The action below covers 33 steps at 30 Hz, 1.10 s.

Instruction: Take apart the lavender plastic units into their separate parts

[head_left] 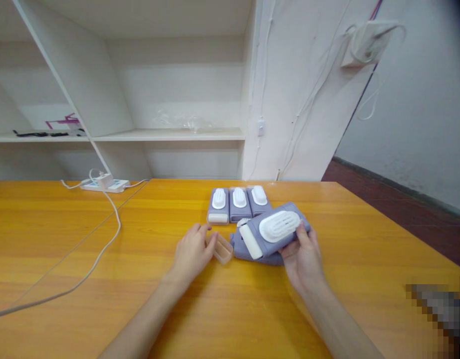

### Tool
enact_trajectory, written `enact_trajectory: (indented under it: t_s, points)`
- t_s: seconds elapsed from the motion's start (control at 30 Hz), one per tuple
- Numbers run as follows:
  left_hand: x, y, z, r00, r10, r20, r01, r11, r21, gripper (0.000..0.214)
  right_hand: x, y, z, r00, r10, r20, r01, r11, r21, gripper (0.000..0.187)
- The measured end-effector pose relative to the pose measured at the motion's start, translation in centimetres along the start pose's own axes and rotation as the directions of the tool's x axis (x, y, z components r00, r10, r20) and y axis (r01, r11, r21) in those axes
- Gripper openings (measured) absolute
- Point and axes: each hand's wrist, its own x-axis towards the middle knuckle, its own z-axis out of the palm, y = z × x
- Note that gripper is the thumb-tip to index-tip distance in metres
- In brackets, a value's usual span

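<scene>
My right hand [303, 257] grips a purple device [271, 232] with a white vented top and a white roller at its front end, tilted above the wooden table [103, 299]. Under it lies another purple device [252, 255], mostly hidden. My left hand [192, 252] holds a small clear plastic cap [223, 248] at the table surface, just left of the held device. Three more purple devices [237, 203] stand side by side in a row behind.
A white power strip [105, 184] lies at the table's back left, its white cable [103, 249] trailing across the left side. White shelves [166, 133] rise behind. A wall socket [366, 44] with wires hangs upper right. The table's right edge drops to dark floor.
</scene>
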Motion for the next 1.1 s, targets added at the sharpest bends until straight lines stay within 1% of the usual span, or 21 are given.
enact_trajectory:
  t_s: [0.07, 0.13, 0.2, 0.27, 0.37, 0.47, 0.53, 0.63, 0.8, 0.97, 1.1]
  points:
    - [-0.3, 0.6, -0.5, 0.988, 0.126, -0.09, -0.123, 0.992, 0.033, 0.031, 0.0, 0.1, -0.1, 1.0, -0.002, 0.006, 0.002, 1.0, -0.002, 0.027]
    - [-0.8, 1.4, -0.9, 0.954, 0.267, -0.14, -0.268, 0.963, 0.013, 0.034, 0.1, 0.1, -0.2, 1.0, -0.007, 0.022, 0.007, 1.0, -0.006, 0.027]
    - [-1.4, 2.3, -1.1, 0.916, 0.37, -0.153, -0.38, 0.925, -0.035, 0.041, 0.1, 0.2, -0.2, 0.999, -0.011, 0.035, 0.012, 1.0, -0.016, 0.028]
    - [-1.9, 2.9, -1.0, 0.896, 0.423, -0.134, -0.435, 0.897, -0.076, 0.05, 0.1, 0.3, -0.2, 0.999, -0.015, 0.044, 0.016, 1.0, -0.027, 0.027]
    - [-2.4, 3.5, -0.5, 0.899, 0.429, -0.083, -0.436, 0.892, -0.116, 0.064, -0.1, 0.3, 0.0, 0.999, -0.017, 0.049, 0.019, 0.999, -0.041, 0.026]
    - [-2.5, 3.5, 0.0, 0.903, 0.425, -0.068, -0.43, 0.889, -0.157, 0.077, -0.5, 0.3, 0.3, 0.998, -0.018, 0.065, 0.022, 0.998, -0.056, 0.025]
    - [-2.5, 3.4, 0.2, 0.887, 0.455, -0.073, -0.461, 0.866, -0.193, 0.079, -0.8, 0.3, 0.5, 0.996, -0.014, 0.087, 0.019, 0.998, -0.065, 0.026]
    - [-2.5, 3.4, 0.4, 0.848, 0.52, -0.101, -0.529, 0.821, -0.216, 0.079, -1.1, 0.2, 0.7, 0.996, 0.001, 0.09, 0.006, 0.997, -0.075, 0.027]
    - [-2.5, 3.8, 0.4, 0.811, 0.571, -0.128, -0.585, 0.802, -0.123, 0.081, -1.5, 0.1, 0.9, 0.997, 0.028, 0.079, -0.02, 0.995, -0.094, 0.028]
    - [-2.3, 3.8, 0.4, 0.766, 0.626, -0.146, -0.635, 0.772, -0.02, 0.095, -2.3, 0.3, 1.3, 0.994, 0.07, 0.079, -0.061, 0.992, -0.109, 0.029]
    - [-2.3, 3.8, 0.5, 0.726, 0.658, -0.202, -0.657, 0.75, 0.083, 0.092, -2.7, 0.4, 1.5, 0.989, 0.125, 0.075, -0.117, 0.988, -0.098, 0.028]
